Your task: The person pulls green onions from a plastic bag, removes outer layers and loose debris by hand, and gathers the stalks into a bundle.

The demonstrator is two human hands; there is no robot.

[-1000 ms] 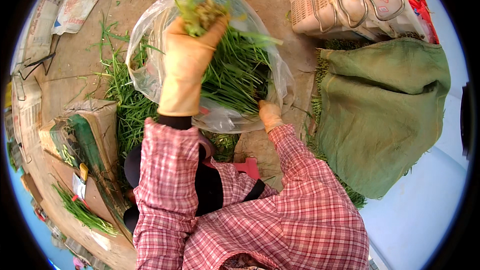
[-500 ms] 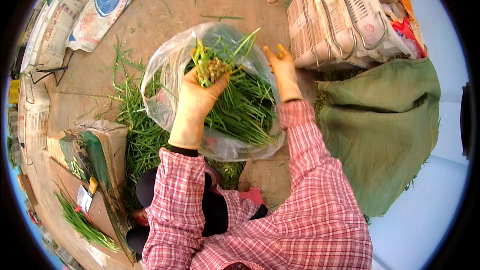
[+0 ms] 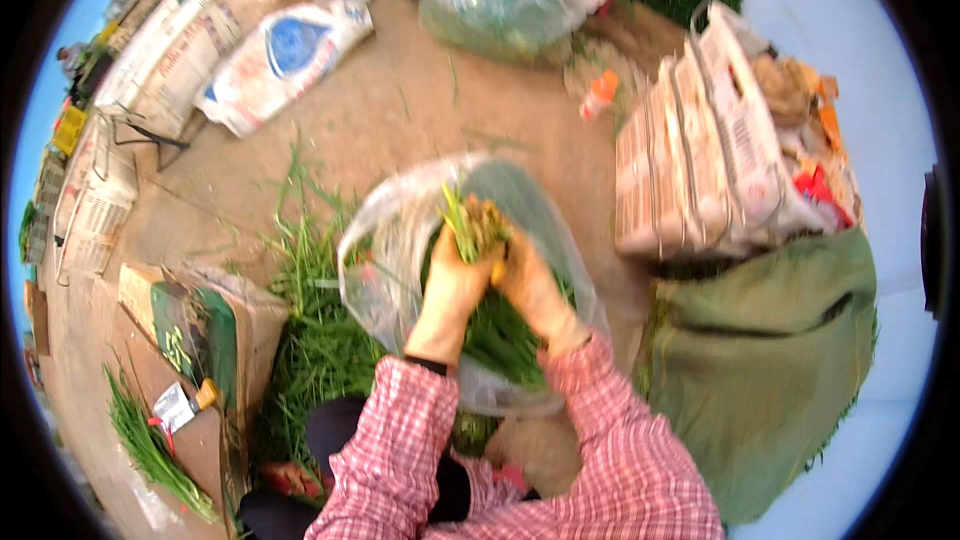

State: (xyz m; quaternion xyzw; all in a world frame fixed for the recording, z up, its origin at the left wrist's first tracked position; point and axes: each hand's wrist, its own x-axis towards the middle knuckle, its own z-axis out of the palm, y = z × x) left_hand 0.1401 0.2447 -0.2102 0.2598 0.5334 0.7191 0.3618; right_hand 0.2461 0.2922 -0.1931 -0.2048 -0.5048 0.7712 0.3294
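My left hand [image 3: 452,285], in a pale yellow glove, is closed round a bunch of chives [image 3: 477,220], its pale root ends pointing up and away from me. Gloved the same way, my right hand [image 3: 533,285] meets it from the other side, fingers pressed against the bunch just below those ends. Motion blur hides the exact finger positions. Below both hands, a clear plastic bag [image 3: 372,240] stands wide open, with long green leaves [image 3: 500,345] inside it. Loose chives [image 3: 320,340] lie heaped on the floor just left of the bag.
At left, a knife [image 3: 185,403] with a yellow handle and a small chive bundle [image 3: 150,450] lie on cardboard. Stacked white crates [image 3: 700,150] stand right, behind a green cloth [image 3: 765,360]. Farther off are an orange-and-white bottle [image 3: 600,92], a filled plastic bag [image 3: 505,5] and a white sack [image 3: 285,55].
My right hand has come in from the bag's right side and closed on the bunch beside my left hand. The view has tilted up, showing more of the far floor.
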